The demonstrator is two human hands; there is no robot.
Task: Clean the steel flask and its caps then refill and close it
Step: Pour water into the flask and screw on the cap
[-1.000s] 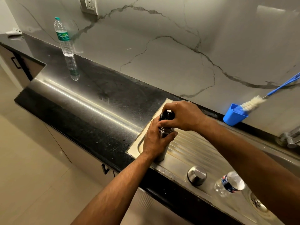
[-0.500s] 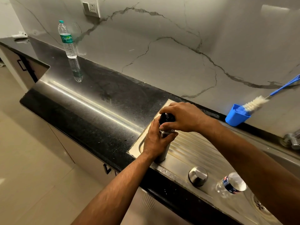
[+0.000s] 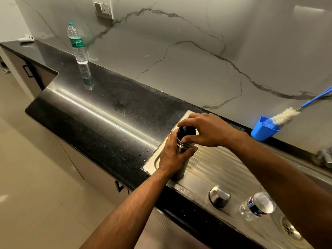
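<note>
A steel flask (image 3: pixel 181 147) stands upright on the ribbed steel drainboard (image 3: pixel 215 164) at its left end. My left hand (image 3: pixel 172 157) grips the flask's body from the near side. My right hand (image 3: pixel 204 130) reaches over the top, its fingers curled round the black inner cap (image 3: pixel 186 131) sitting in the flask's mouth. The steel outer cap (image 3: pixel 219 195) lies dome-up on the drainboard's front rim, to the right of the flask.
A clear plastic bottle (image 3: pixel 256 206) rests at the sink's edge near the drain (image 3: pixel 290 229). A blue cup (image 3: pixel 264 129) holds a bottle brush (image 3: pixel 285 115) against the marble wall. A sealed water bottle (image 3: pixel 77 44) stands far left on the black counter (image 3: pixel 107 114). A tap (image 3: pixel 325 156) is at right.
Both hands stay on the flask and the black cap; my right hand's fingers have shifted slightly round the cap. The camera has moved a little, shifting the scene rightward.
</note>
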